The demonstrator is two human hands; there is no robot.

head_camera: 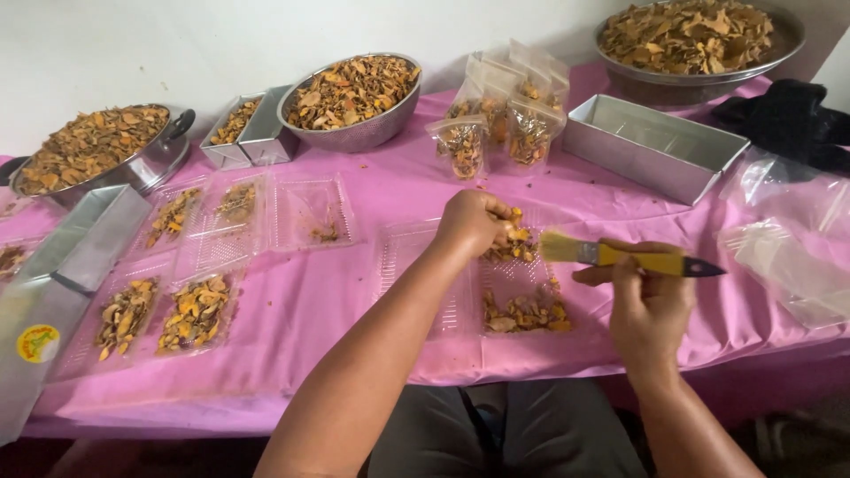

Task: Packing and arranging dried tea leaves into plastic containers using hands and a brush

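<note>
My left hand (474, 226) is closed on a few dried orange-yellow slices (516, 237), held over an open clear plastic clamshell tray (416, 274) on the pink tablecloth. More slices (524, 312) lie in the near end of that tray. My right hand (646, 301) grips a paintbrush (620, 257) with a yellow and black handle; its pale bristles point left, close to the slices in my left hand.
Other clear trays (190, 310) with slices lie at left, beside metal loaf tins (243, 133). Metal bowls (354, 97) heaped with slices stand along the back. Filled small bags (500, 119), an empty metal tin (655, 146) and loose plastic bags (788, 239) are at right.
</note>
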